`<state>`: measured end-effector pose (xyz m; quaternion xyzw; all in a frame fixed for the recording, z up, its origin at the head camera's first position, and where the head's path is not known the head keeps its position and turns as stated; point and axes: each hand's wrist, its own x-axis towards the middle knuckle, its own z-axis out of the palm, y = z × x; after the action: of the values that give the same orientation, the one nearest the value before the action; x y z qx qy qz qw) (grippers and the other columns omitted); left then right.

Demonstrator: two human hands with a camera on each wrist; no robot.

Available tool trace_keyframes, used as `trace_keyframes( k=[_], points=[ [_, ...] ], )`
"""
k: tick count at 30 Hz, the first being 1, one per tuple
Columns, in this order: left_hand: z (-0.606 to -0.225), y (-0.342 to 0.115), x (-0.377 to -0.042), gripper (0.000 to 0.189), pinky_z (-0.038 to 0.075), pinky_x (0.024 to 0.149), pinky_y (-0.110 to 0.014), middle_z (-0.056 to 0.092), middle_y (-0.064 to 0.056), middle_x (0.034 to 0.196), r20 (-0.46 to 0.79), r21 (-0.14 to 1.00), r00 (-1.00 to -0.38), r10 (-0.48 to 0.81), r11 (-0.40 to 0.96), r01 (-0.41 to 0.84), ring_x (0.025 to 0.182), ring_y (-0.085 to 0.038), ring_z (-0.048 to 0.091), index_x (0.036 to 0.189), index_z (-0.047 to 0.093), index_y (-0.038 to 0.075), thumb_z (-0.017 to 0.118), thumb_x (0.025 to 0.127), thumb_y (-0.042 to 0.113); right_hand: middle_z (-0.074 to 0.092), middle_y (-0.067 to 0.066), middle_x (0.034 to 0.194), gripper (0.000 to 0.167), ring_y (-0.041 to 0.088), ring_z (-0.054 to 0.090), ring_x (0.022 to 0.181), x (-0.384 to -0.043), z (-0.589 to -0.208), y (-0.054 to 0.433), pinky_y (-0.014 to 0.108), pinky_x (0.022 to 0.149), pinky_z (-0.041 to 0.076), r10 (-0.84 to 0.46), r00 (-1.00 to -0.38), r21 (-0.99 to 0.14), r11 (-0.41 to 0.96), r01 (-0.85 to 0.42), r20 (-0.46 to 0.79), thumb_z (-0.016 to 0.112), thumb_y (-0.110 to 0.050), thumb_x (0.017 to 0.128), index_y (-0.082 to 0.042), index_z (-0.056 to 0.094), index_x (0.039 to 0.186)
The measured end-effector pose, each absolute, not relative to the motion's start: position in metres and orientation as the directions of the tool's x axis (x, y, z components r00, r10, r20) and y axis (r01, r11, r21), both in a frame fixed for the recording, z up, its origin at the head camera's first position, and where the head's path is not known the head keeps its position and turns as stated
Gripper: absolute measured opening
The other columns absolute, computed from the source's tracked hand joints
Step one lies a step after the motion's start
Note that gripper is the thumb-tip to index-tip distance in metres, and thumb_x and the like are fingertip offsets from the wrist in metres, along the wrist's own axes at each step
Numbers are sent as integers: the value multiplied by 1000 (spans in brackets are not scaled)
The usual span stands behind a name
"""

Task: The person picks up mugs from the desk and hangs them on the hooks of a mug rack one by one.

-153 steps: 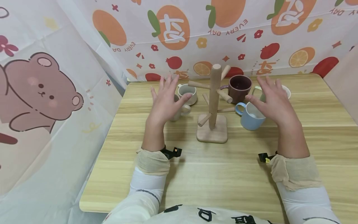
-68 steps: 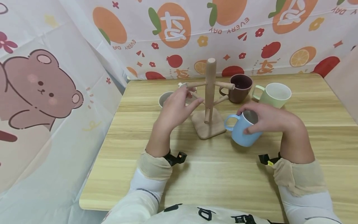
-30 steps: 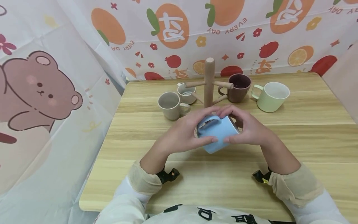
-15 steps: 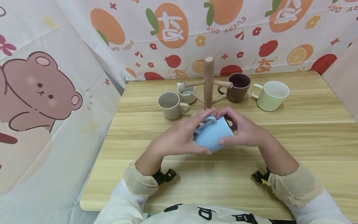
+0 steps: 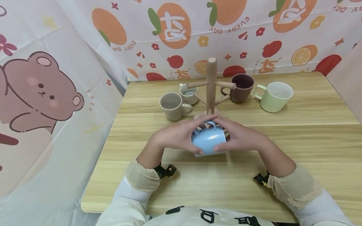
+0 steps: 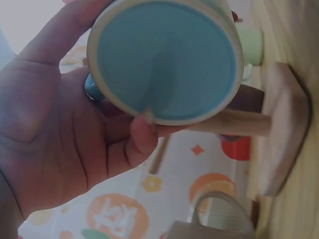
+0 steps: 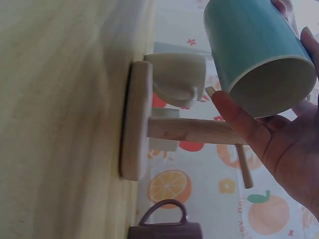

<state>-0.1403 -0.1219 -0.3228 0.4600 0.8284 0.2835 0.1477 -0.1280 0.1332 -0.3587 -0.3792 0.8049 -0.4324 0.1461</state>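
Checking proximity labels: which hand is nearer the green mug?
Right. The right hand is left of the green mug and nearer the person; the left hand is farther left, at the blue mug's base.

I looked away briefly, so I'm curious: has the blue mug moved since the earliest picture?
Yes. In the head view, the blue mug has gone left and toward the picture's lower edge, judged against the dark purple mug.

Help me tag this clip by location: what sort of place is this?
Probably a staged recording corner: a pale wood-grain table set before a white, fruit-printed hanging sheet, another pale, bear-printed sheet at its left, and a small black device on each wrist.
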Motion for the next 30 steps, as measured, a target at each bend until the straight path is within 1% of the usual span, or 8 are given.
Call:
trace_keyframes(
  k=[5,8,10,13,18,22,26,30],
  points=[
    [-333,-123,-153,110,48,90,-30,50,-4,140,-28,638,-517,855,414,650,113,-11,56,158,15,29,86,73,31,36,-2,150,88,17,44,127,-134,-366,133,42,100,44,-727,-685,-798,388,-461,42,75,-47,84,-24,26,153],
    [-338,-123,-159,111,47,93,-30,53,-2,138,-30,656,-511,859,403,638,117,-10,56,158,14,28,86,74,29,29,-1,155,91,19,41,129,-137,-370,133,43,101,42,-719,-695,-799,408,-441,16,73,-49,85,-26,21,156],
    [-342,-123,-162,112,46,96,-30,52,-1,141,-27,666,-507,861,394,633,121,-9,54,158,12,29,86,74,28,27,0,157,93,20,41,129,-138,-371,134,44,101,43,-713,-701,-799,418,-431,6,72,-50,85,-28,18,157],
    [-347,-123,-166,112,45,98,-30,48,0,146,-15,677,-505,863,380,630,124,-7,52,159,10,30,86,75,27,28,1,157,93,22,43,127,-141,-374,134,47,99,44,-702,-712,-796,426,-431,11,72,-49,85,-31,17,157],
    [-351,-123,-170,109,42,102,-33,36,2,156,-3,674,-517,856,384,631,126,-9,49,159,8,33,83,80,27,36,7,152,92,25,47,123,-146,-376,137,51,97,45,-680,-732,-775,443,-450,37,74,-47,84,-31,19,157],
    [-354,-122,-172,105,40,106,-33,32,1,158,-6,653,-533,846,407,639,128,-10,47,159,7,33,79,83,25,38,9,149,92,26,47,122,-150,-378,139,52,97,44,-660,-751,-770,460,-441,36,74,-46,84,-33,19,157],
    [-355,-120,-174,100,36,111,-33,28,2,161,19,643,-541,841,404,650,137,-11,40,159,9,29,77,86,21,38,10,150,94,28,48,122,-152,-378,140,53,98,44,-639,-769,-771,480,-419,21,74,-48,84,-35,16,157],
    [-355,-119,-176,97,36,112,-34,25,4,162,36,638,-558,829,411,651,138,-11,39,159,11,31,75,87,21,37,12,152,94,29,49,122,-154,-379,141,53,97,46,-617,-787,-765,507,-398,0,73,-49,84,-36,15,157]
  ],
)
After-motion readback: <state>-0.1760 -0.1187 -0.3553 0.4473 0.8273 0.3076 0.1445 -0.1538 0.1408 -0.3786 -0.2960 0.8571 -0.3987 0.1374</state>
